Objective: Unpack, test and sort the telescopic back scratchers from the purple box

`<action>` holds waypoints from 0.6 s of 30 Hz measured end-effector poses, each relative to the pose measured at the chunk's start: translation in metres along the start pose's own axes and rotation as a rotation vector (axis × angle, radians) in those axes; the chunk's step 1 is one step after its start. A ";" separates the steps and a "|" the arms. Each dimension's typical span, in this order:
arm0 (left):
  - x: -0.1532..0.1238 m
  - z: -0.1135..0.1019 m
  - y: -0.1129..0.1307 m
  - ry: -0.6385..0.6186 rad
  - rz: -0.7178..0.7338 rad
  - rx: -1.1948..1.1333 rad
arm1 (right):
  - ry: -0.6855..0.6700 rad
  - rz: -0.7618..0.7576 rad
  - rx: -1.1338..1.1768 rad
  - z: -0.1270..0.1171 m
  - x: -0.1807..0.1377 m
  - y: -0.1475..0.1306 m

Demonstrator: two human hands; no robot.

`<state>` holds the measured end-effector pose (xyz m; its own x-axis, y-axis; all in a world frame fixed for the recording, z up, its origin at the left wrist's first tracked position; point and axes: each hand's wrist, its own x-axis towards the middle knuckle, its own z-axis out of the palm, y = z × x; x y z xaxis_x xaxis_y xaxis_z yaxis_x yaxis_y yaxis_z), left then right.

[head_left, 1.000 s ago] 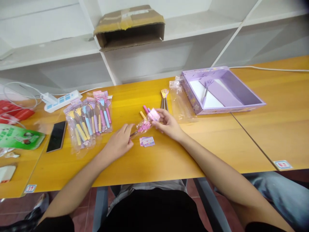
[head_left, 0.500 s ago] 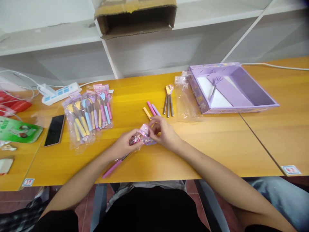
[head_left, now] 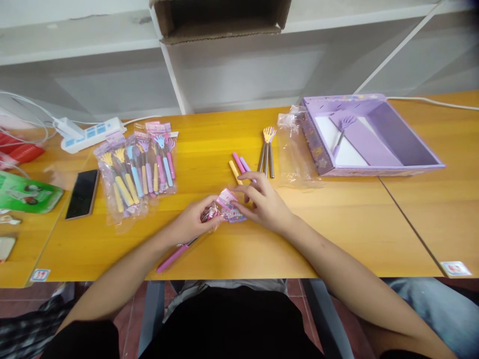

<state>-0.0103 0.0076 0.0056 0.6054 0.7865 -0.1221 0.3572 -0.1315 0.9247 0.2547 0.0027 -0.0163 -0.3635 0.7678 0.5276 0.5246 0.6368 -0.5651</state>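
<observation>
My left hand [head_left: 198, 218] is closed round the upper part of a bagged back scratcher, whose pink handle [head_left: 172, 258] slants toward the table's front edge. A see-through wrapper with a pink and purple printed header [head_left: 229, 205] sticks out past my left fingers. Over that header my right hand [head_left: 266, 203] has its fingers spread, the thumb at or touching its edge. Just beyond lie loose yellow [head_left: 235, 172], pink [head_left: 238, 163] and purple handles. Further back are back scratcher heads on metal rods [head_left: 266, 152], without coloured handles.
Several bagged back scratchers [head_left: 138, 172] lie at left, beside a phone [head_left: 83, 193] and a power strip [head_left: 93, 133]. At right stands a purple box [head_left: 377, 171] holding one scratcher, with empty plastic bags [head_left: 294, 154] against it. A cardboard box [head_left: 224, 35] sits on the shelf.
My right fingers have spread and come away from the printed header, which shows more fully. My left hand keeps its grip. The whole view has shifted slightly.
</observation>
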 end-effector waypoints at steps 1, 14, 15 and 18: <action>0.000 0.000 -0.001 -0.010 -0.003 0.005 | 0.032 0.005 0.021 0.000 0.001 0.000; 0.002 -0.001 -0.001 -0.025 0.053 0.043 | -0.007 0.025 0.190 -0.010 0.002 -0.002; 0.002 -0.002 -0.002 -0.030 0.052 0.049 | -0.011 0.039 0.215 -0.010 0.003 -0.002; 0.002 -0.002 -0.002 -0.048 0.047 0.071 | -0.013 0.054 0.247 -0.009 0.006 -0.001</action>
<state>-0.0115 0.0108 0.0042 0.6551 0.7491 -0.0982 0.3762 -0.2107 0.9023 0.2588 0.0056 -0.0066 -0.3507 0.8010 0.4852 0.3399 0.5916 -0.7311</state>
